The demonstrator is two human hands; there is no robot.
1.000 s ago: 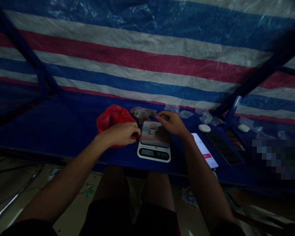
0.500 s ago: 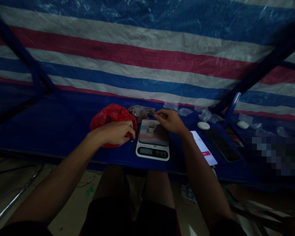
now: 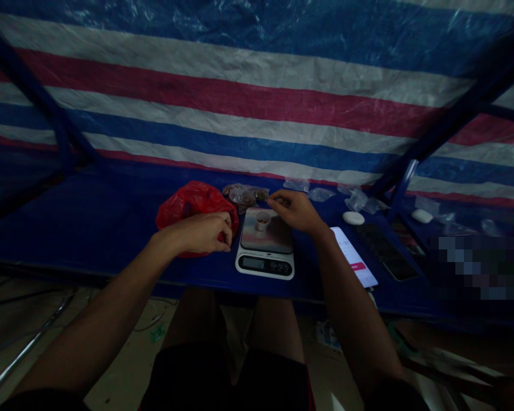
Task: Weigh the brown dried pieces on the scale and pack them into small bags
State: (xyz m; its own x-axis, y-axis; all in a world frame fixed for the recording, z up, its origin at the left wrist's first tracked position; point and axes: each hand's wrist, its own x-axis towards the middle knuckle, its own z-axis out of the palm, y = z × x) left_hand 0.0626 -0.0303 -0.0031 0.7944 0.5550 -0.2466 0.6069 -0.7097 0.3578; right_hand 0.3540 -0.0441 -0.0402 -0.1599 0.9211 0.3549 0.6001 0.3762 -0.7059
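Observation:
A white digital kitchen scale (image 3: 265, 251) sits near the front edge of a blue table (image 3: 103, 222). A small cup (image 3: 262, 220) stands on its platform. My right hand (image 3: 294, 210) hovers just right of the cup, fingers pinched together on something too small to make out. My left hand (image 3: 199, 233) rests in front of a red plastic bag (image 3: 188, 204), fingers curled closed at the scale's left side; what they hold is hidden.
Clear bags of brown pieces (image 3: 245, 195) lie behind the scale. Small empty clear bags (image 3: 321, 194), a white oval case (image 3: 353, 217), a lit phone (image 3: 353, 257) and a dark phone (image 3: 383, 251) lie to the right. A striped tarp (image 3: 257, 103) hangs behind. Blue frame bars (image 3: 445, 131) slant at both sides.
My left hand has drawn back slightly from the scale's edge toward the red bag. My right hand stays pinched beside the cup. The view has shifted a little.

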